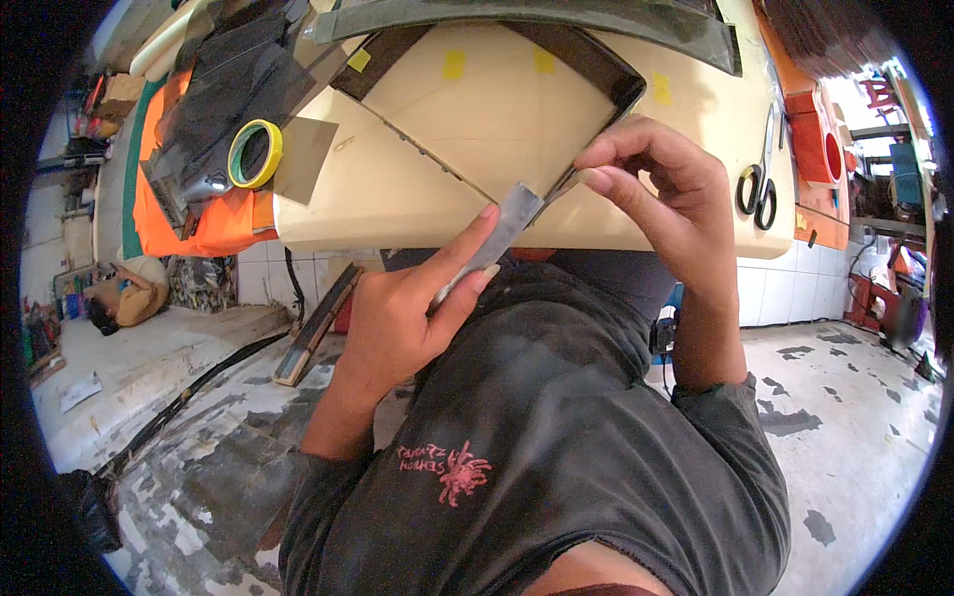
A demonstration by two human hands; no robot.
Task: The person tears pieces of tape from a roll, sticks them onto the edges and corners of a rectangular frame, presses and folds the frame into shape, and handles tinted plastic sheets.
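My left hand (pixel 397 308) grips a flat grey bar (pixel 519 209), with the thumb on one edge and the index finger along the other. The bar lies aslant at the near corner of a dark, thin-walled square frame (pixel 586 60) on the cream table (pixel 397 223). Thumb and index finger of my right hand (pixel 676 189) pinch a thin dark strip (pixel 558 191) beside the frame's right side, close to the bar's tip. Whether the strip is joined to the frame, I cannot tell. Small yellow tape pieces (pixel 454 65) mark the table inside the frame.
Dark sheets (pixel 219 99) and a yellow tape roll (pixel 275 159) lie at left over orange cloth (pixel 199 230). Black-handled scissors (pixel 763 179) rest at right. A long dark strip (pixel 547 18) crosses the back. A person (pixel 139 293) is on the floor at left.
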